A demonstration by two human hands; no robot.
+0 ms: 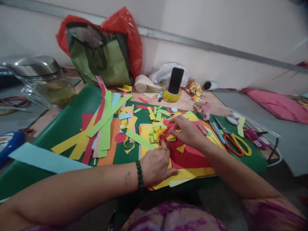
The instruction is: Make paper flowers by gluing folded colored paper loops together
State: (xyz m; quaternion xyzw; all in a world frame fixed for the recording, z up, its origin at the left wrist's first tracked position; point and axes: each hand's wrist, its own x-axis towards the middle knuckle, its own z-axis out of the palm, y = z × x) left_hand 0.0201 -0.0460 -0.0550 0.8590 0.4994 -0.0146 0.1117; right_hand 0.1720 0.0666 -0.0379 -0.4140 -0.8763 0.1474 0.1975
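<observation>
A small heap of yellow and light-green folded paper pieces point(158, 132) sits on stacked coloured sheets. My left hand point(154, 165) lies on the sheets just in front of it, index finger stretched to its lower edge, thumb out to the side, with nothing seen in its grasp. From the right, my right hand point(186, 128) arches over a red sheet point(187, 158), its fingers bent and apart beside the heap. Small yellow scraps lie under and around these fingertips, and I cannot see one being pinched. A loose yellow scrap point(180, 148) rests on the red sheet.
Paper strips point(104, 123) cross on the green mat point(77, 104) at left. Scissors point(233, 141) and a pink glue gun point(205, 110) lie at right. Behind stand a phone point(175, 79) on a tape roll point(172, 95), a glass jug point(50, 85) and a green bag point(101, 61).
</observation>
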